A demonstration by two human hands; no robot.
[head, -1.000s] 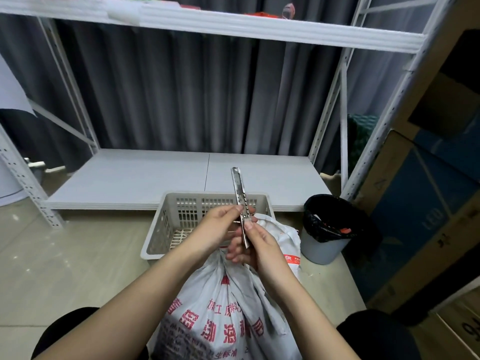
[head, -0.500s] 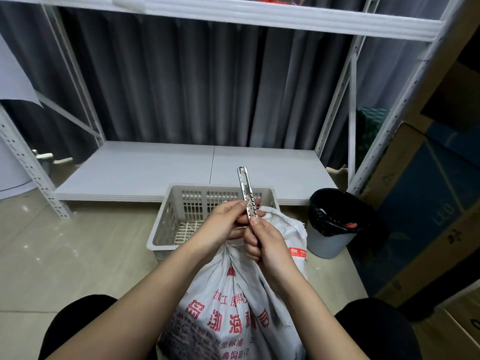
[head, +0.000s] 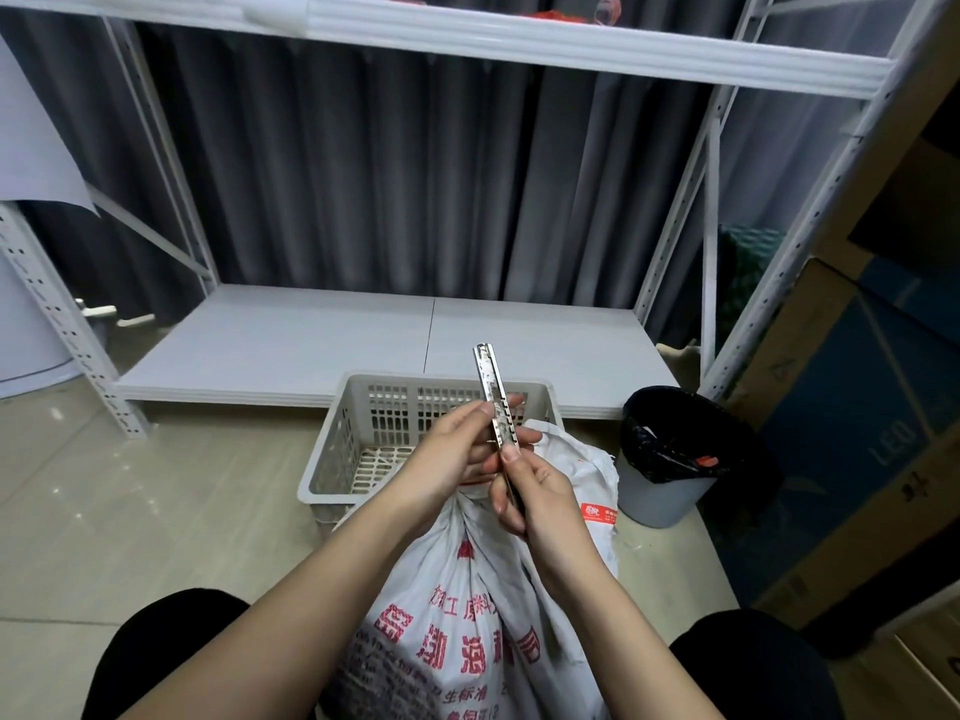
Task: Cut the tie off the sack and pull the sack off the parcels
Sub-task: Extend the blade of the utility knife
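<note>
A white woven sack (head: 467, 615) with red print stands between my knees, its neck gathered under my hands. The tie on the neck is hidden behind my fingers. Both hands hold a metal utility knife (head: 491, 389) upright above the sack's neck. My right hand (head: 535, 491) grips its lower end, thumb on the body. My left hand (head: 457, 454) pinches the knife's middle with thumb and fingers. The parcels inside the sack are not visible.
A pale perforated plastic basket (head: 332, 459) sits on the floor just beyond the sack. A grey bin with a black liner (head: 670, 459) stands to the right. A low white shelf board (head: 363, 345) and rack uprights lie ahead. Cardboard boxes (head: 857, 433) line the right side.
My hands and the knife keep the same hold throughout. The view has only shifted a little between frames.
</note>
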